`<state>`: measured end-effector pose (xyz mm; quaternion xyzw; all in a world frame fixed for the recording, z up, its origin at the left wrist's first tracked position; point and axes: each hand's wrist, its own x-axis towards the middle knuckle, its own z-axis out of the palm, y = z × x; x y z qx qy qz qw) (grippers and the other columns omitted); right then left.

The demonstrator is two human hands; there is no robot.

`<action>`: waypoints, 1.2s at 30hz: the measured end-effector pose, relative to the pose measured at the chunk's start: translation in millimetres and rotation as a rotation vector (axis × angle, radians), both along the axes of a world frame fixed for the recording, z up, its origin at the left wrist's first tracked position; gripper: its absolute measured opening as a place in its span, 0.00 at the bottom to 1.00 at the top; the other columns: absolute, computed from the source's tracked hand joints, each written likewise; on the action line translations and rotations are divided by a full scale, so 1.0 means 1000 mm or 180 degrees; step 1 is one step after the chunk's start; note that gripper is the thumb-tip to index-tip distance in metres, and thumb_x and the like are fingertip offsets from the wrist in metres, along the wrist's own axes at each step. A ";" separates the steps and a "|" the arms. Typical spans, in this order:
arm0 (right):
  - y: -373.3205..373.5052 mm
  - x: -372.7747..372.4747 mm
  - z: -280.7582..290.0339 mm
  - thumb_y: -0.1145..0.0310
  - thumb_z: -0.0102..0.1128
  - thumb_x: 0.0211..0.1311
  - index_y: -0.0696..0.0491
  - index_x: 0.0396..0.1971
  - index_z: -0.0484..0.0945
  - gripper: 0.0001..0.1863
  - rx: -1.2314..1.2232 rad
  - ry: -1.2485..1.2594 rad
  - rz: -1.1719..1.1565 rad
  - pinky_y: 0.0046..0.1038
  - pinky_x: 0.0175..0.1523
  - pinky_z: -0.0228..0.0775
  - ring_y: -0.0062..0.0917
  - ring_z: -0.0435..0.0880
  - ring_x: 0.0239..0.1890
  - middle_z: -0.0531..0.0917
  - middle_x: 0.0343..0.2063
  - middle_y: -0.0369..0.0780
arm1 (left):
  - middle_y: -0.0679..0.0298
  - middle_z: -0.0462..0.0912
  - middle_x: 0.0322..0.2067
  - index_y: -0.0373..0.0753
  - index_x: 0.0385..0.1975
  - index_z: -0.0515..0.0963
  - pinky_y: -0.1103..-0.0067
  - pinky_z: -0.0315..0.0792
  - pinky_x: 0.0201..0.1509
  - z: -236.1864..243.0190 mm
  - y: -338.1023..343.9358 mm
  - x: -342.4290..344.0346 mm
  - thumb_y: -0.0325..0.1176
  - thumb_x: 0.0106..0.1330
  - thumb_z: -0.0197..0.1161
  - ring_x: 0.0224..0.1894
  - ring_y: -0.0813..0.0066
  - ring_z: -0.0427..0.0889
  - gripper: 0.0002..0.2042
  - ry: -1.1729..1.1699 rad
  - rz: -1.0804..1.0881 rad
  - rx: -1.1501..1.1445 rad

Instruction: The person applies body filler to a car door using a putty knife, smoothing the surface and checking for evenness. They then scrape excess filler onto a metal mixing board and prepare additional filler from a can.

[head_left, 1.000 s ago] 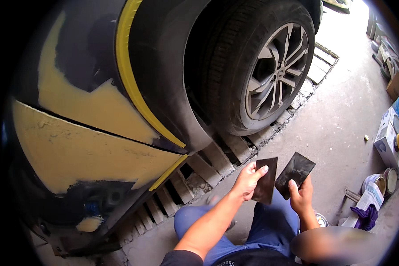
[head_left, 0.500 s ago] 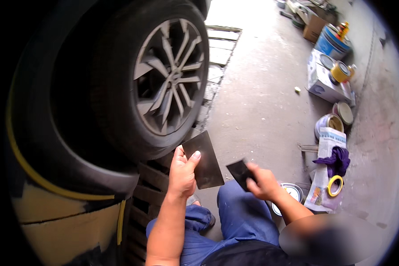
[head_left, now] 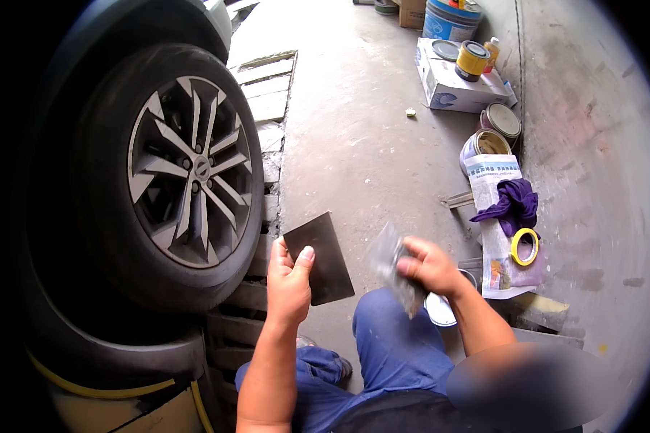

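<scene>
My left hand [head_left: 290, 287] is closed on a dark, thin rectangular plate [head_left: 323, 261], thumb on its face and fingers behind it. To the right, my right hand [head_left: 433, 268] grips a smaller flat spreader [head_left: 393, 268], which is smeared by motion and looks grey and shiny from glare. The two pieces are apart, held above my knees. Left of my hands stands a car wheel [head_left: 201, 170] with a multi-spoke rim. Below it, yellow tape [head_left: 108, 391] edges the dark arch trim over a tan body panel [head_left: 133, 420].
A bench on the right carries newspaper [head_left: 492, 249], a purple cloth [head_left: 514, 206] and a roll of yellow tape [head_left: 525, 247]. Beyond are opened cans [head_left: 501, 124], a white box [head_left: 455, 90] with a yellow can [head_left: 472, 60], and a blue bucket [head_left: 449, 23]. Wooden slats [head_left: 235, 326] lie beside the wheel.
The view has shifted, so the wheel and bench things appear farther left. The spreader in my right hand has turned from dark to glaring and more upright. My left hand keeps its hold on the plate.
</scene>
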<state>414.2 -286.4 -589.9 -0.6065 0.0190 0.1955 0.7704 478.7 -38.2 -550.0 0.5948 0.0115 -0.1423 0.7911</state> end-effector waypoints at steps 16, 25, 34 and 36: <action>0.063 -0.007 0.035 0.69 0.58 0.62 0.54 0.63 0.60 0.30 -0.0088 -0.0720 -0.0385 0.25 0.51 0.68 0.22 0.76 0.46 0.79 0.42 0.42 | 0.63 0.79 0.39 0.36 0.44 0.72 0.79 0.74 0.45 0.015 0.026 0.003 0.32 0.72 0.44 0.42 0.77 0.78 0.11 0.0839 0.0478 -0.0880; 0.086 -0.023 0.047 0.71 0.56 0.62 0.54 0.53 0.74 0.18 -0.0648 -0.1062 0.0236 0.24 0.46 0.69 0.27 0.80 0.40 0.81 0.37 0.43 | 0.55 0.71 0.54 0.53 0.63 0.58 0.52 0.72 0.53 0.024 0.033 -0.003 0.47 0.73 0.38 0.52 0.56 0.75 0.21 0.0746 0.0259 -0.2749; 0.121 -0.011 0.053 0.72 0.59 0.58 0.56 0.63 0.60 0.32 -0.1906 -0.2138 -0.0558 0.35 0.46 0.73 0.48 0.80 0.41 0.78 0.41 0.55 | 0.52 0.70 0.55 0.34 0.59 0.63 0.62 0.68 0.59 0.023 0.021 -0.008 0.50 0.73 0.33 0.56 0.60 0.71 0.27 0.0497 0.0598 -0.1728; 0.124 -0.014 0.051 0.73 0.60 0.57 0.58 0.62 0.61 0.32 -0.1794 -0.2220 -0.0630 0.35 0.46 0.73 0.47 0.81 0.40 0.78 0.41 0.55 | 0.54 0.70 0.56 0.36 0.60 0.62 0.62 0.68 0.59 0.020 0.023 -0.007 0.49 0.73 0.33 0.56 0.62 0.71 0.26 0.0512 0.0510 -0.1898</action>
